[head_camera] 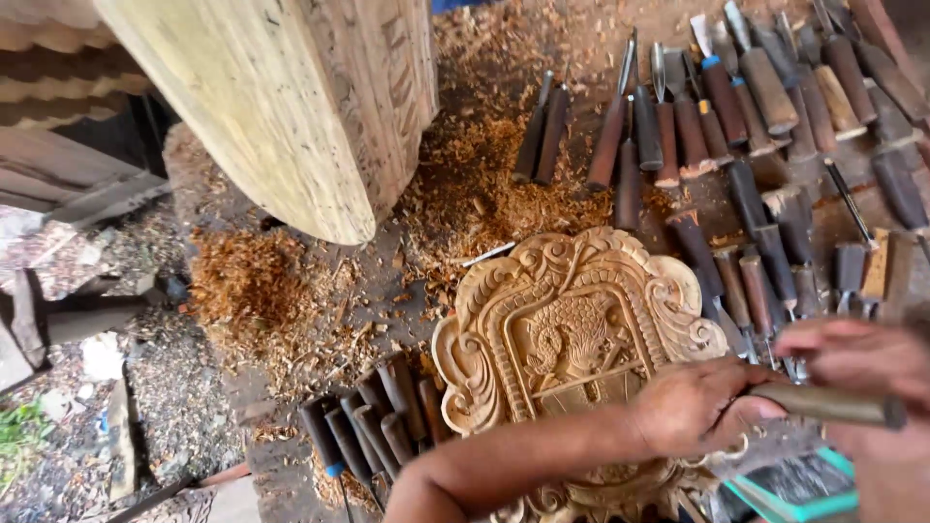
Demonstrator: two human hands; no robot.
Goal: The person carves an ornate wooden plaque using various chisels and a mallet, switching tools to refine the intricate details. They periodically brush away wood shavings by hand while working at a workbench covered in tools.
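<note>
A pale carved wooden panel (572,320) with scrolls and a fish-like figure lies on the work surface. My left hand (699,405) rests on its lower right part, closed around the front of a wooden-handled chisel (831,405). My right hand (862,363), blurred at the right edge, holds the rear of the same chisel. The blade tip is hidden under my left hand.
Several dark-handled chisels (727,107) lie in rows at the top right, and several others (373,426) lie left of the panel. Wood shavings (465,184) cover the surface. A large pale timber block (281,97) stands upper left. A teal-edged object (794,489) sits bottom right.
</note>
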